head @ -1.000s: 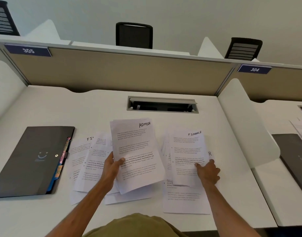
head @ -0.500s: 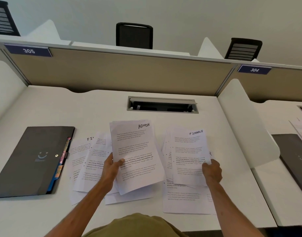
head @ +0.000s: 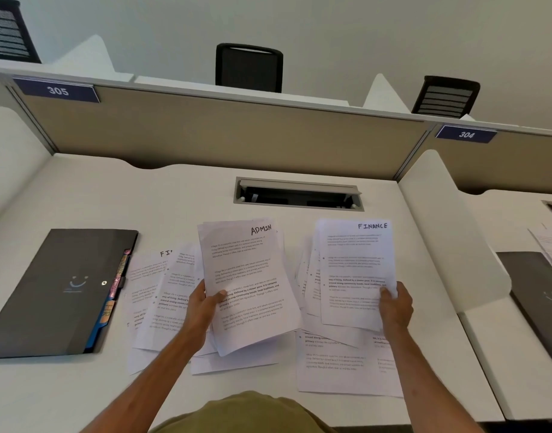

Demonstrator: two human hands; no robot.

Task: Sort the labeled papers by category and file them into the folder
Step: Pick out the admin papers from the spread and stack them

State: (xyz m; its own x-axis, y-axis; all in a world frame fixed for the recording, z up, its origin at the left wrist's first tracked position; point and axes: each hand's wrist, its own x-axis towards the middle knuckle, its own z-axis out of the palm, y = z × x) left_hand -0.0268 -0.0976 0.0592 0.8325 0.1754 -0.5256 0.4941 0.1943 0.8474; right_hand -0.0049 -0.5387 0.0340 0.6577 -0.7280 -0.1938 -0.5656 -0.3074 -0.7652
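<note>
My left hand [head: 203, 310] grips a small stack of white sheets whose top page is marked ADMIN [head: 246, 282], held tilted above the desk's middle. My right hand [head: 395, 307] pinches the lower right edge of a sheet marked FINANCE [head: 357, 270], lifted off a fanned pile. More printed sheets [head: 162, 295] lie spread on the desk under and left of the ADMIN stack, one showing "FI". Loose pages [head: 337, 364] lie below the FINANCE sheet. A dark grey folder [head: 50, 292] with coloured tabs along its right edge lies closed at the left.
A recessed cable tray [head: 298, 195] sits in the white desk [head: 81, 195] behind the papers. A beige partition [head: 206, 132] bounds the back; a white divider [head: 449, 239] stands at the right. Beyond it lie another dark folder [head: 537, 295] and papers.
My right hand went from resting flat on the FINANCE sheet to pinching it and has raised it up and to the right. The ADMIN stack in my left hand has barely moved.
</note>
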